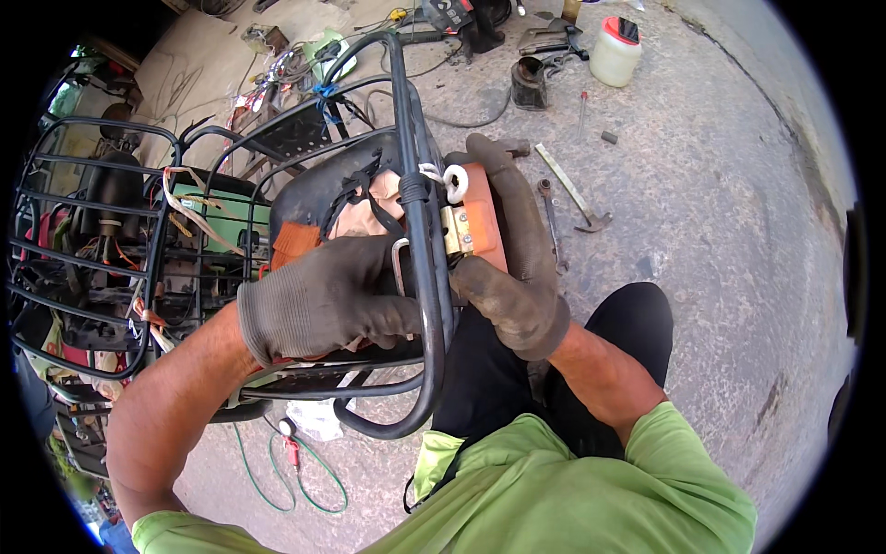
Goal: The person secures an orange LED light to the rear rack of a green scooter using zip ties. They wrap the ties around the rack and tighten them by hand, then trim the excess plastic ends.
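My gloved left hand (328,305) is closed beside a thick black tube (429,351) of a metal rack, at a bent silver metal piece (399,272); what its fingers grip is hidden. My gloved right hand (508,258) wraps round an orange piece (482,198) against the rack, its thumb below a brass-coloured plate (459,229) with screws. A white ring (455,174) sits above the plate. Pink cloth (365,217) and black straps lie on the dark padded part behind.
A vehicle with black rails (78,166) fills the left. On the concrete floor are a hammer (592,222), a wrench (552,231), a white jar (614,55), a black can (529,88), a power tool (452,18) with cables, and a green hose (277,489). A wall edges the right.
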{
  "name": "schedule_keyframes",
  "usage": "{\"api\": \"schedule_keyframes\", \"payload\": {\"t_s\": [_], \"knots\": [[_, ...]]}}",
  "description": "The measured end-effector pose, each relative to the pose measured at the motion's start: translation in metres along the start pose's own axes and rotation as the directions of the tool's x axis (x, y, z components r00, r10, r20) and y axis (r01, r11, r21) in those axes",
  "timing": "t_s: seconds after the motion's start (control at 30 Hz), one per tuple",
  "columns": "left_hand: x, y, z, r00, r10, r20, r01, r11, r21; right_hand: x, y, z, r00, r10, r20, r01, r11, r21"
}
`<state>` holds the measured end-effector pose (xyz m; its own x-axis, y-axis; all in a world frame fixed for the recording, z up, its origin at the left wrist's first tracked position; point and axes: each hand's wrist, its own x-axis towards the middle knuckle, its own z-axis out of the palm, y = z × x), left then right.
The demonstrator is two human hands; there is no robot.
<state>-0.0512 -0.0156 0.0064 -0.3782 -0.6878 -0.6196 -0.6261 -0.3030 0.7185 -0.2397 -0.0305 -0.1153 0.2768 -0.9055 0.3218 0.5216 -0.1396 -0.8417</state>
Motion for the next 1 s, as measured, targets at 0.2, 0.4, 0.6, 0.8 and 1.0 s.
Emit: {"api": "schedule_keyframes", "payload": {"t_s": [0.2, 0.4, 0.6, 0.8, 1.0], "knots": [[-0.002, 0.003, -0.001, 0.993, 0.095, -0.064, -0.072, 0.952, 0.298, -0.001, -0.003, -0.004, 0.997, 0.062, 0.048, -0.054, 0.987, -0.154], [0.013, -0.029, 0.009, 0.795, 0.571, -0.205, -0.38, 0.732, 0.566, -0.002, -0.006, -0.004, 0.999, 0.046, 0.019, -0.046, 0.999, -0.02], [0.025, -0.048, 0.004, 0.607, 0.766, -0.213, -0.33, 0.487, 0.809, 0.001, -0.013, 0.005, 0.998, 0.028, 0.054, -0.029, 0.999, 0.028], [0.025, -0.043, -0.002, 0.712, 0.68, -0.176, -0.314, 0.532, 0.787, 0.0, -0.007, 0.004, 0.999, -0.042, 0.03, 0.045, 0.992, -0.114], [0.026, -0.015, -0.02, 0.861, 0.508, 0.001, -0.308, 0.521, 0.796, -0.002, -0.006, 0.006, 0.998, 0.066, 0.018, -0.067, 0.994, 0.087]]}}
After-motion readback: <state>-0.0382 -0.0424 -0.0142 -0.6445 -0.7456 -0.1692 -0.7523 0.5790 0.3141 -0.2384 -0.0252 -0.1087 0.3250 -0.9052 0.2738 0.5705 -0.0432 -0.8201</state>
